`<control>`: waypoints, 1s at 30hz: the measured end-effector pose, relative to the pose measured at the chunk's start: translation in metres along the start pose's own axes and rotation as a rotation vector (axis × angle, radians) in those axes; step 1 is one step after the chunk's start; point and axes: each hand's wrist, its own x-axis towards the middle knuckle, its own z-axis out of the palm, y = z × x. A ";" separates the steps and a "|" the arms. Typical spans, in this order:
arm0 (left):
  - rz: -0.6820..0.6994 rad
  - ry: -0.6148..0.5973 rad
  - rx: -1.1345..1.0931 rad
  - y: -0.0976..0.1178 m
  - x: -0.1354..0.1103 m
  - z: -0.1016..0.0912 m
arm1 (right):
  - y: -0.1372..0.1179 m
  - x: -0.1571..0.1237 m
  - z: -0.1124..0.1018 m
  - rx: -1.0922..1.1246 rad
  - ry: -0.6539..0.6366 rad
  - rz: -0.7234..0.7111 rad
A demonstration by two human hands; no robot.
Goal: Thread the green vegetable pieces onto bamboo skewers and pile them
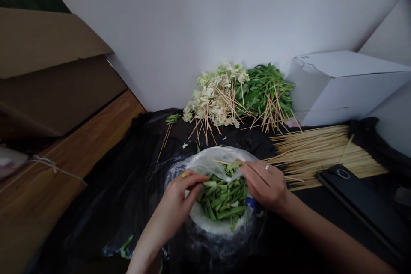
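Note:
A plastic-lined bowl (212,225) full of cut green vegetable pieces (224,199), which look like flat beans, stands in front of me. My left hand (183,192) is over its left side, thumb and index finger pinching a pale green vegetable piece (210,183). At the right rim, my right hand (265,182) is closed on a thin wooden skewer (220,161) pointing left; a bit of green shows at its fingertips. The clear plastic bag (229,153) rises loosely around the bowl's far rim, behind both hands.
Skewered pale leafy vegetables (218,90) and skewered dark greens (266,90) lie against the wall. Two bean skewers (168,126) lie left. Loose skewers (324,152) spread at right, beside a dark phone (356,201). A white box (349,81) and cardboard box (54,90) flank the black plastic sheet (128,188).

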 end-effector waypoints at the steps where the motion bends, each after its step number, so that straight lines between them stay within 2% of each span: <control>1: -0.038 0.088 -0.100 -0.003 0.002 0.000 | 0.000 -0.001 -0.001 0.004 -0.010 -0.005; 4: -0.193 0.295 -0.512 -0.010 0.007 0.008 | 0.001 -0.003 -0.002 0.009 -0.053 -0.024; 7: -0.298 0.333 -0.869 -0.013 0.010 0.017 | -0.001 -0.004 -0.002 -0.006 -0.089 -0.046; 9: -0.323 0.340 -0.982 -0.011 0.011 0.020 | -0.002 -0.003 -0.003 -0.008 -0.105 -0.062; 18: -0.310 0.383 -1.136 -0.006 0.015 0.029 | -0.004 0.001 -0.003 -0.007 -0.107 -0.090; 30: -0.297 0.377 -1.152 -0.005 0.014 0.029 | -0.005 0.000 0.000 -0.028 -0.122 -0.077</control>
